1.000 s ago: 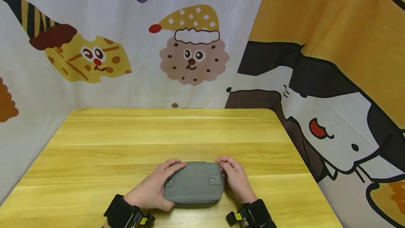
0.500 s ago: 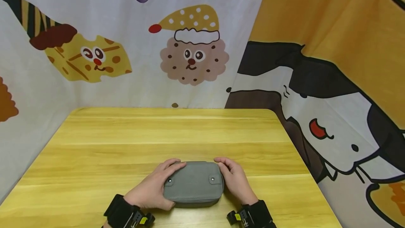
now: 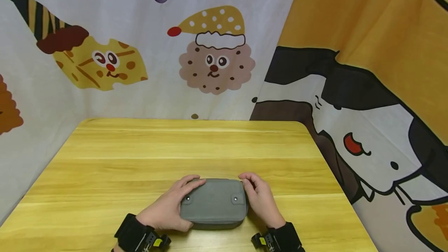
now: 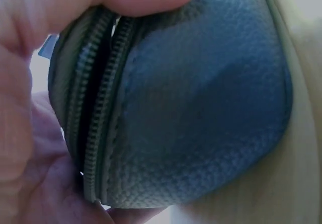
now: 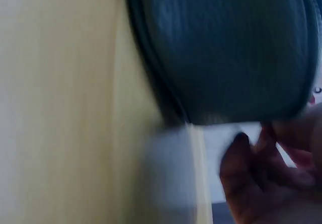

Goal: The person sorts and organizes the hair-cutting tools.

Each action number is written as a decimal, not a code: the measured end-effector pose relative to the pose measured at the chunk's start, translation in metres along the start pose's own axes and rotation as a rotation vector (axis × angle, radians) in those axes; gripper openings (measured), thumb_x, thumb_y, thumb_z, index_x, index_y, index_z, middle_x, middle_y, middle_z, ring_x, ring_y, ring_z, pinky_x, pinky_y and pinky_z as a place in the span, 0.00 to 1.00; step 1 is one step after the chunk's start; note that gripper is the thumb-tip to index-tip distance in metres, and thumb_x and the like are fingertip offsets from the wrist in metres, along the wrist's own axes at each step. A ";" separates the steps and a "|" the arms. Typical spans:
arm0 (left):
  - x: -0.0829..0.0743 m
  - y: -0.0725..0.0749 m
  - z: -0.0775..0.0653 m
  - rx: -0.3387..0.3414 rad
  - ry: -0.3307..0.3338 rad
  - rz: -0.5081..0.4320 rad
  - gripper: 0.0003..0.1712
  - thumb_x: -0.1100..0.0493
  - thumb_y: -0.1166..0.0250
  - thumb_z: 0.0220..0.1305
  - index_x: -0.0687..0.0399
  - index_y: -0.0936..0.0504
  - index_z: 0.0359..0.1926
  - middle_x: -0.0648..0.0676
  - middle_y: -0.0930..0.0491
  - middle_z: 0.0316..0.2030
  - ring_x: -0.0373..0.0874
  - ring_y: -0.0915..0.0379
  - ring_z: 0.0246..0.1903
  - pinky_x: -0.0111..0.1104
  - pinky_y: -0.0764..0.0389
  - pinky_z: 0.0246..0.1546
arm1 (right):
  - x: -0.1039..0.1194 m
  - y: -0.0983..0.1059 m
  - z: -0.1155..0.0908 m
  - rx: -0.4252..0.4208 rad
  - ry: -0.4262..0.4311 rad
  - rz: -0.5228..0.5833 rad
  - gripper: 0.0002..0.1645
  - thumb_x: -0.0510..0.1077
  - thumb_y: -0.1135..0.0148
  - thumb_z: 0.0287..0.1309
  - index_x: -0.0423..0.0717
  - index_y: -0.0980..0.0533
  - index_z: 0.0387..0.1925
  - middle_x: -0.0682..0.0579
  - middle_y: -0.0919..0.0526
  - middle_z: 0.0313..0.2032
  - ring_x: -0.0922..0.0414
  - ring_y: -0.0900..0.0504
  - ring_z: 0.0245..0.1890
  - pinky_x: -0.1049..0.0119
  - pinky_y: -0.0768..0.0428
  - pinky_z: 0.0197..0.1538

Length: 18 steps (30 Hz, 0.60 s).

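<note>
A grey leather zip pouch [image 3: 213, 205] with two snap-studded tabs lies on the wooden table. My left hand [image 3: 171, 205] grips its left end, fingers over the far edge and thumb at the near one. In the left wrist view the zipper [image 4: 98, 93] on that end is parted, its two rows of teeth apart. At the far right corner my right hand [image 3: 260, 197] pinches with thumb and forefinger along the zipper line, seemingly on the zipper pull, which the fingers mostly hide. The right wrist view shows curled fingers [image 5: 251, 168] just beyond the pouch's end.
The table [image 3: 140, 147] has rounded far corners and reaches back to a curtain [image 3: 122, 104] printed with cartoon figures. More of this cloth hangs along the right side. Black camera straps [image 3: 285, 236] circle both wrists.
The right hand's fingers shift slightly at the pouch's far right corner. The left hand and pouch stay in place. The head view turns a little.
</note>
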State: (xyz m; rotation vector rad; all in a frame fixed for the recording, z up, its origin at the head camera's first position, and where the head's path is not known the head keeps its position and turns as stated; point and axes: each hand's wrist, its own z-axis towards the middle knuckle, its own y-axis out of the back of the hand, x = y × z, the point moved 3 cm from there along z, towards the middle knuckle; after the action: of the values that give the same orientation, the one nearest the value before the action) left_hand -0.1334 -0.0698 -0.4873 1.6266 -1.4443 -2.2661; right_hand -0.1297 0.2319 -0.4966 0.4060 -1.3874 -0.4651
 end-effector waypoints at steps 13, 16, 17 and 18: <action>0.002 0.007 -0.005 -0.002 0.072 -0.181 0.48 0.47 0.27 0.64 0.32 0.36 0.82 0.56 0.44 0.83 0.56 0.31 0.69 0.39 0.21 0.55 | 0.000 0.005 0.002 0.054 0.040 -0.201 0.12 0.36 0.39 0.76 0.52 0.15 0.52 0.54 0.11 0.51 0.52 0.12 0.55 0.57 0.13 0.58; 0.002 0.009 -0.006 -0.028 0.061 -0.191 0.44 0.45 0.27 0.66 0.34 0.33 0.80 0.57 0.41 0.82 0.61 0.31 0.71 0.44 0.20 0.58 | 0.000 0.004 0.001 0.003 0.013 -0.155 0.10 0.37 0.40 0.77 0.52 0.16 0.49 0.55 0.11 0.47 0.55 0.12 0.51 0.61 0.13 0.54; 0.002 0.009 -0.006 -0.034 0.058 -0.194 0.44 0.45 0.27 0.66 0.35 0.32 0.80 0.57 0.40 0.82 0.61 0.31 0.71 0.45 0.20 0.58 | 0.000 0.004 0.001 -0.019 -0.004 -0.127 0.09 0.37 0.40 0.77 0.52 0.16 0.48 0.55 0.11 0.46 0.57 0.13 0.50 0.63 0.14 0.52; 0.002 0.009 -0.006 -0.039 0.053 -0.186 0.44 0.44 0.26 0.66 0.35 0.32 0.80 0.58 0.39 0.81 0.61 0.31 0.71 0.45 0.20 0.59 | 0.000 0.003 0.000 -0.040 -0.020 -0.096 0.09 0.38 0.40 0.77 0.51 0.16 0.47 0.55 0.11 0.45 0.58 0.13 0.48 0.65 0.14 0.51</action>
State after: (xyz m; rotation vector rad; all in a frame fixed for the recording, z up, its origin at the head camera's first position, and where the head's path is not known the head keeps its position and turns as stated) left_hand -0.1343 -0.0801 -0.4833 1.8660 -1.2793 -2.3065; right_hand -0.1298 0.2345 -0.4944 0.4379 -1.3801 -0.5760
